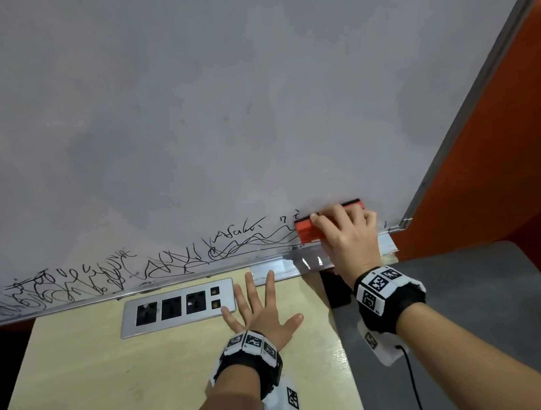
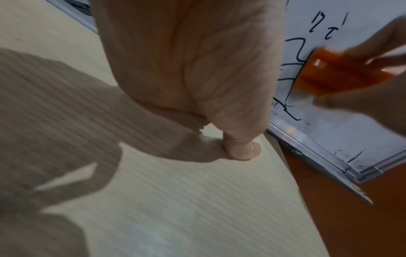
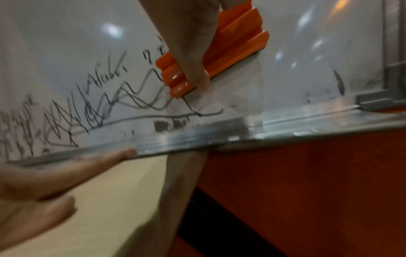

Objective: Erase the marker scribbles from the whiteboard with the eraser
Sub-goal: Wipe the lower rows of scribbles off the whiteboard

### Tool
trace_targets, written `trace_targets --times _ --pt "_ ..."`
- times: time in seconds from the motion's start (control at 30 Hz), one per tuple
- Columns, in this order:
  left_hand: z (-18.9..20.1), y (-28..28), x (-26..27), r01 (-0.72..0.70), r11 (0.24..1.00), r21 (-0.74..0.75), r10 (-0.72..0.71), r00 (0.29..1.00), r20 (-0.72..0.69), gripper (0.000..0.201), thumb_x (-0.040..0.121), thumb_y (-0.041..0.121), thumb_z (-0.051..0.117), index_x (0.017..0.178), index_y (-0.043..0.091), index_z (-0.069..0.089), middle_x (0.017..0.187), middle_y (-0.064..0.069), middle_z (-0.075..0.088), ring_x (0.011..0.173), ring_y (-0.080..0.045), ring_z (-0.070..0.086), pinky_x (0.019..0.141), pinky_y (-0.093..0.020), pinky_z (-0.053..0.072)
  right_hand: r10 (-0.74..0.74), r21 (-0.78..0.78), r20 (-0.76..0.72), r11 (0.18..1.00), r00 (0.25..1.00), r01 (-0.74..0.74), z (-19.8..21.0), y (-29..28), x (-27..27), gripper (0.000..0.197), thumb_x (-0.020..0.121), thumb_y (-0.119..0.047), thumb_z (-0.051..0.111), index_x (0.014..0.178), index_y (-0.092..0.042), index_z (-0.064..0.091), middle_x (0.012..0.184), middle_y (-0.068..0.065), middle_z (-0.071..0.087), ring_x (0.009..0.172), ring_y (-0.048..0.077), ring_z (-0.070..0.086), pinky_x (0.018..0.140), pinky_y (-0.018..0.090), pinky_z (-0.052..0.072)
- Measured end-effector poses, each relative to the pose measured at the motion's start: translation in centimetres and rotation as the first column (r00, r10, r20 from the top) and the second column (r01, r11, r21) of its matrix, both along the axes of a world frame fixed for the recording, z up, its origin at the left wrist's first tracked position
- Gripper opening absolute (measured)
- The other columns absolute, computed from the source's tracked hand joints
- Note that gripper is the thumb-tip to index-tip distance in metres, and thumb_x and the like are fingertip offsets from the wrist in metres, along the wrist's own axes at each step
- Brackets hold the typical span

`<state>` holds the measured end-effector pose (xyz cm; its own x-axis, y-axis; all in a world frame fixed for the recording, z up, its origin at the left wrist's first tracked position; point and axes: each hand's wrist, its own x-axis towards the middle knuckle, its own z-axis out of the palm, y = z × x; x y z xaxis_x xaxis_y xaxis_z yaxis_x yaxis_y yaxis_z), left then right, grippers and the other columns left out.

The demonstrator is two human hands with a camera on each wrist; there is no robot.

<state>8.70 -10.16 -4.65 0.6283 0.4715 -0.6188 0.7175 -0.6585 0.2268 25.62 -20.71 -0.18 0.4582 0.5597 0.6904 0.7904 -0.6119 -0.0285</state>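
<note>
Glossy whiteboard (image 1: 248, 88), ridged plastic eraser (image 3: 237, 41)

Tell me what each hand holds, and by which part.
The right hand grips the orange eraser across its ridged back, pressing it to the whiteboard. The left hand holds nothing; it rests flat on the table.

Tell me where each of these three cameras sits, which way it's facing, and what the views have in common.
Head: worn on the head, looking forward and down at the whiteboard; both forearms show, the right hand gripping the eraser, the left hand flat on the table.
Left wrist: looks along the left palm toward the board's bottom corner; the thumb shows.
Right wrist: looks along the right hand's fingers at the eraser and the scribbles; the left hand's fingers show too.
Shared: all three see the eraser and the scribbles.
</note>
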Motion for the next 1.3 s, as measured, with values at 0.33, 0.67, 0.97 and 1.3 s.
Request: trace_targets --times 0.33,0.67,0.97,1.3 --pt "0.1 -0.1 0.0 -0.005 1.0 0.007 0.005 1.0 0.003 0.097 0.092 0.068 0.046 0.149 0.044 -0.029 0.153 0.0 -0.047 0.143 -0.031 -0.04 0.109 -0.066 -0.021 0.035 0.06 0.045 0.997 0.998 -0.038 1.4 1.9 -0.8 0.03 0.073 -0.016 0.083 0.1 -0.019 0.071 0.094 0.001 0.065 0.083 0.025 0.048 0.074 0.038 0.032" --pt "0.1 -0.1 0.0 -0.008 1.0 0.013 0.008 1.0 -0.008 0.097 0.092 0.068 0.046 0.149 0.044 -0.029 0.152 0.0 -0.047 0.143 -0.03 -0.04 0.109 -0.065 -0.021 0.083 -0.038 0.001 0.996 0.997 -0.083 0.3 2.4 -1.7 0.034 0.071 -0.012 0.082 0.102 -0.019 0.07 0.096 0.0 0.064 0.085 0.024 0.048 0.075 0.039 0.032" --pt "0.1 -0.1 0.1 -0.005 1.0 -0.003 0.005 1.0 -0.012 0.098 0.092 0.068 0.046 0.148 0.044 -0.031 0.151 0.0 -0.049 0.141 -0.031 -0.042 0.109 -0.065 -0.022 0.104 0.012 -0.049 0.995 0.993 -0.103 1.3 2.6 -1.7 0.036 0.071 -0.016 0.082 0.105 -0.018 0.069 0.098 0.0 0.064 0.084 0.025 0.05 0.074 0.039 0.033" --pt "0.1 0.1 0.0 0.001 1.0 -0.023 -0.001 1.0 -0.005 0.097 0.092 0.068 0.045 0.148 0.045 -0.031 0.15 0.001 -0.05 0.141 -0.03 -0.042 0.108 -0.065 -0.024 -0.106 0.252 -0.659 0.901 0.744 0.352 0.2 -2.4 0.2 0.043 0.073 -0.016 0.081 0.098 -0.005 0.048 0.1 0.014 0.049 0.09 0.033 0.052 0.078 0.043 0.047"
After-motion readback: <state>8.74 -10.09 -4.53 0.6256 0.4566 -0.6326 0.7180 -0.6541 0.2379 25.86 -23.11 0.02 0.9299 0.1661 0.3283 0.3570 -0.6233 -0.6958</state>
